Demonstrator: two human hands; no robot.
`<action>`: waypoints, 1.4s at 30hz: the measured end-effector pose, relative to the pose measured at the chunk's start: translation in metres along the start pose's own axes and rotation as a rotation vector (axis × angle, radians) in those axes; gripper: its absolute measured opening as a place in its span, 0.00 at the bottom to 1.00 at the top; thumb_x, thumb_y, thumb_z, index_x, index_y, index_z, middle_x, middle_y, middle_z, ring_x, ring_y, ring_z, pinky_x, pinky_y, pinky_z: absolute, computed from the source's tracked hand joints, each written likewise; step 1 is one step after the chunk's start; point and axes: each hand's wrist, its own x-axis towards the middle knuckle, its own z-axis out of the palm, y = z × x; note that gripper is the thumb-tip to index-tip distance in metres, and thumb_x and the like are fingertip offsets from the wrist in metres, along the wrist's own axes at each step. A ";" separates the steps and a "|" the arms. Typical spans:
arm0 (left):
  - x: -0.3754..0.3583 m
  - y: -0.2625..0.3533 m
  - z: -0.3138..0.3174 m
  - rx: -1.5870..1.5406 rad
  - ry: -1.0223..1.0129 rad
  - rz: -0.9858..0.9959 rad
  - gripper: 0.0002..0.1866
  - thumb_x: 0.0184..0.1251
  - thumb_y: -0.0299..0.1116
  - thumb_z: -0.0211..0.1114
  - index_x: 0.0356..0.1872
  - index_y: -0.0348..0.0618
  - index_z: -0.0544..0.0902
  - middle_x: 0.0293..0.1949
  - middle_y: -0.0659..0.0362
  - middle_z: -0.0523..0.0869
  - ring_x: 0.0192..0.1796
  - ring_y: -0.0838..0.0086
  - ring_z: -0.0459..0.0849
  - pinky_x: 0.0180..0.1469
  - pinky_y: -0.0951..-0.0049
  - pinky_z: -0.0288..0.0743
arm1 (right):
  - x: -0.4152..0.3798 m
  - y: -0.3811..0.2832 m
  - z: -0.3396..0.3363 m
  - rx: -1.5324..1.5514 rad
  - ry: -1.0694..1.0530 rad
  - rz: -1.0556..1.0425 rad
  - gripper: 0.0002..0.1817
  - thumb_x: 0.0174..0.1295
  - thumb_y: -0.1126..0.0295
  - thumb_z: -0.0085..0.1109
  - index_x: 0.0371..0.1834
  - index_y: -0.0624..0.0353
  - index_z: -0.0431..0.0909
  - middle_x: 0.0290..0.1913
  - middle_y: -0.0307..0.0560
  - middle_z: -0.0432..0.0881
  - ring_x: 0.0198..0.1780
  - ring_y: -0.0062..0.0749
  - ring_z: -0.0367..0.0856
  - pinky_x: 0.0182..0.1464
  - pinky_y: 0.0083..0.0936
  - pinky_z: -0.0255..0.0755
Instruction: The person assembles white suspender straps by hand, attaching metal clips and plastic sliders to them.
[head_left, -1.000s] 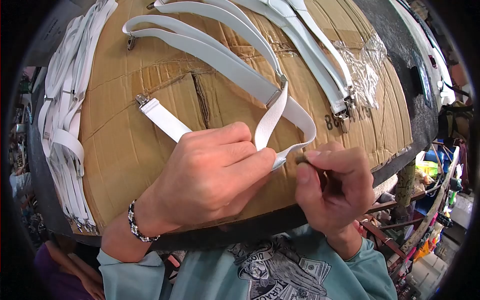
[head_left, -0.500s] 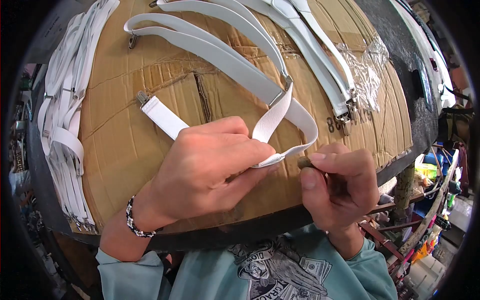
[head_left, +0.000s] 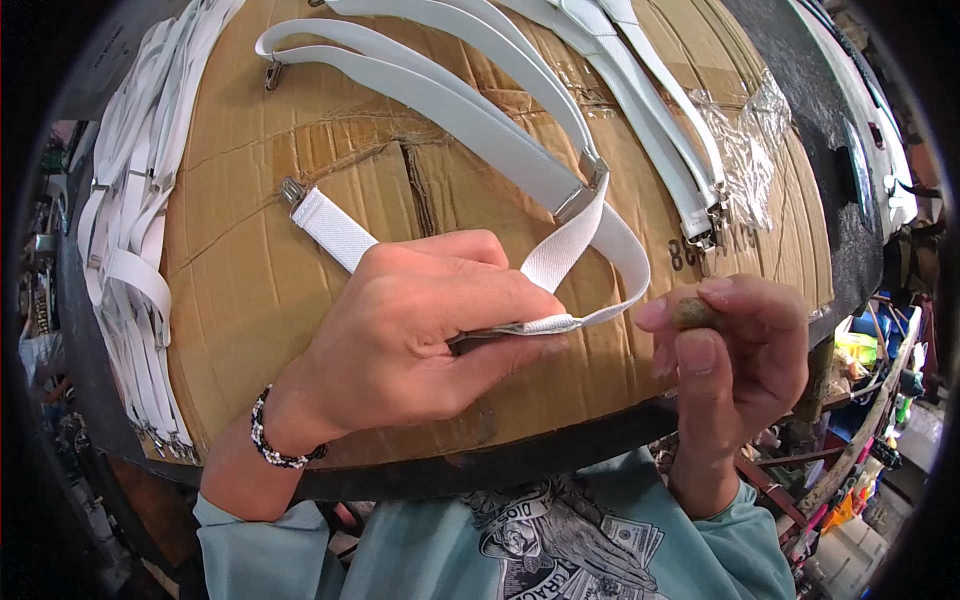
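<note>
Right hand (head_left: 745, 380) has drawn off to the right, leaving the white strap (head_left: 628, 262) to the left hand (head_left: 430, 330) alone.
Half a second ago its fingers were just beside the strap's folded part; now they stand apart from it, pinching a small brownish piece (head_left: 697, 314) that I cannot identify, so at this instant only one hand steadies the strap. The left fingers are narrow, gripping the fold above the cardboard (head_left: 240, 330), while the strap loops upward to a metal slider (head_left: 575, 203). A short clip-ended band (head_left: 335, 230) emerges from behind the left hand; bundled straps (head_left: 120, 270) lie at the cardboard's left side.
</note>
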 end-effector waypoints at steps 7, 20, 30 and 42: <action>0.001 0.002 -0.005 0.001 -0.066 -0.022 0.17 0.46 0.20 0.81 0.41 0.37 0.91 0.26 0.56 0.83 0.28 0.70 0.80 0.27 0.72 0.71 | 0.045 -0.003 0.001 -0.388 -0.309 -0.283 0.11 0.57 0.77 0.71 0.43 0.65 0.83 0.40 0.57 0.84 0.29 0.27 0.78 0.36 0.21 0.73; 0.001 -0.006 -0.001 -0.048 -0.046 0.035 0.18 0.45 0.18 0.78 0.41 0.35 0.90 0.24 0.57 0.82 0.30 0.67 0.82 0.30 0.70 0.74 | 0.054 -0.006 0.013 -0.554 -0.453 -0.265 0.16 0.39 0.86 0.70 0.34 0.62 0.85 0.32 0.49 0.82 0.30 0.35 0.84 0.31 0.27 0.76; 0.002 -0.004 -0.002 -0.037 -0.048 0.042 0.17 0.47 0.19 0.79 0.42 0.35 0.90 0.25 0.56 0.82 0.29 0.66 0.81 0.29 0.68 0.74 | 0.058 -0.012 0.020 -0.510 -0.454 -0.235 0.15 0.40 0.88 0.68 0.33 0.64 0.84 0.32 0.51 0.83 0.30 0.34 0.84 0.31 0.26 0.76; 0.001 -0.003 -0.002 -0.015 -0.041 0.052 0.17 0.46 0.19 0.79 0.42 0.35 0.90 0.24 0.56 0.82 0.29 0.66 0.81 0.29 0.69 0.73 | 0.055 -0.015 0.001 -0.623 -0.482 -0.155 0.14 0.41 0.87 0.67 0.33 0.64 0.83 0.32 0.49 0.83 0.29 0.31 0.81 0.27 0.23 0.71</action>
